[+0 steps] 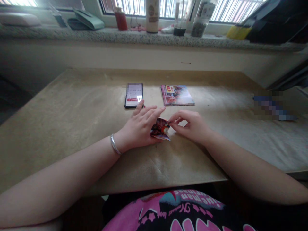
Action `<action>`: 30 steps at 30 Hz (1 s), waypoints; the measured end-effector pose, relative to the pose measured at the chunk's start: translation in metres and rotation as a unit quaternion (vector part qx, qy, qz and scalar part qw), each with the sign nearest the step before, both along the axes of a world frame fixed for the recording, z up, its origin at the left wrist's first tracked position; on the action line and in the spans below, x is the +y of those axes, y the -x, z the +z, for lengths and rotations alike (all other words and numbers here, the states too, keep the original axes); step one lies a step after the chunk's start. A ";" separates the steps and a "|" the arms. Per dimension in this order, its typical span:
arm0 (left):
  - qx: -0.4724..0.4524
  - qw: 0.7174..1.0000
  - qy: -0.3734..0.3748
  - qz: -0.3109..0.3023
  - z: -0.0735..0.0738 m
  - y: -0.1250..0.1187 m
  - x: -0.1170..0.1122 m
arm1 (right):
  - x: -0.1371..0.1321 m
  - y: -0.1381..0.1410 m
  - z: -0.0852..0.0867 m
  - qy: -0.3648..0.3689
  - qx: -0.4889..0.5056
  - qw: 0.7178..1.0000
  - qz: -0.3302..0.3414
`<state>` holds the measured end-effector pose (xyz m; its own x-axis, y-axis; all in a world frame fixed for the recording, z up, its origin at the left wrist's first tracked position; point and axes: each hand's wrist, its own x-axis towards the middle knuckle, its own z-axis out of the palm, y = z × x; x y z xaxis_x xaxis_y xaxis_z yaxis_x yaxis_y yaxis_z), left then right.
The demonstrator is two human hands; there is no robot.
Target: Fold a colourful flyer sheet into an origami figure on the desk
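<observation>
A small folded piece of colourful printed paper stands partly folded on the table in front of me. My left hand, with a silver bangle at the wrist, holds its left side between thumb and fingers, the other fingers reaching over it. Part of the paper is hidden by that hand. With thumb and index finger, my right hand pinches the paper's upper right corner. Just beyond the hands lies a stack of printed paper sheets or a booklet with a yellow price label.
A phone with a lit timer-like screen lies past my left fingers. The table reaches a wall with a stone windowsill, which carries a red jar, bottles and a glasses case. A blurred bluish item lies far right.
</observation>
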<state>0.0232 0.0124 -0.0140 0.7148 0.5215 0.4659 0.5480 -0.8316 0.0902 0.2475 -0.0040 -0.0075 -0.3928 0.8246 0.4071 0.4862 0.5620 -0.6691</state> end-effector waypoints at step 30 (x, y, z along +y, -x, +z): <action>-0.222 0.950 0.220 -0.014 0.010 -0.003 -0.004 | -0.004 0.022 -0.007 0.131 0.158 0.979 0.003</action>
<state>0.0266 0.0088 -0.0039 0.5148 0.7196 0.4660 0.3528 -0.6732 0.6499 0.2256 -0.0075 -0.0147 -0.2855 0.9151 0.2847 0.2291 0.3536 -0.9069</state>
